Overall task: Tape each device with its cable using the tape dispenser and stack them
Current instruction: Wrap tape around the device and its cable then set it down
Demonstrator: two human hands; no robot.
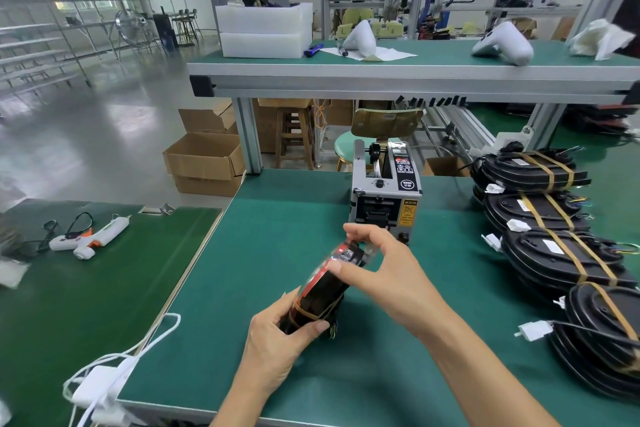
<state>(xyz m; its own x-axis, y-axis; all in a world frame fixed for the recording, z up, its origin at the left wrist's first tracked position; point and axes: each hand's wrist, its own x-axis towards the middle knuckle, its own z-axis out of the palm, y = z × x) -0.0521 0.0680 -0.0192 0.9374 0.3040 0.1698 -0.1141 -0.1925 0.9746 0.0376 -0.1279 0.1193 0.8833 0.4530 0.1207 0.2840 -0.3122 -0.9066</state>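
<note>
A black oval device (320,291) with a red rim and a coiled cable is held tilted on edge above the green table (242,270). My left hand (277,340) grips its near end from below. My right hand (377,270) pinches a strip of clear tape against its far top end. The grey tape dispenser (384,194) stands just behind, close to my right fingers. Along the right side lie rows of black devices (554,253) with amber tape bands and white plugs, stacked in layers.
A white hot-glue gun (90,236) with a black cord lies on the left table. A white adapter with its cable (100,388) hangs at the near left edge. A raised shelf (381,69) carries white foam blocks and white housings. Cardboard boxes and stools stand behind.
</note>
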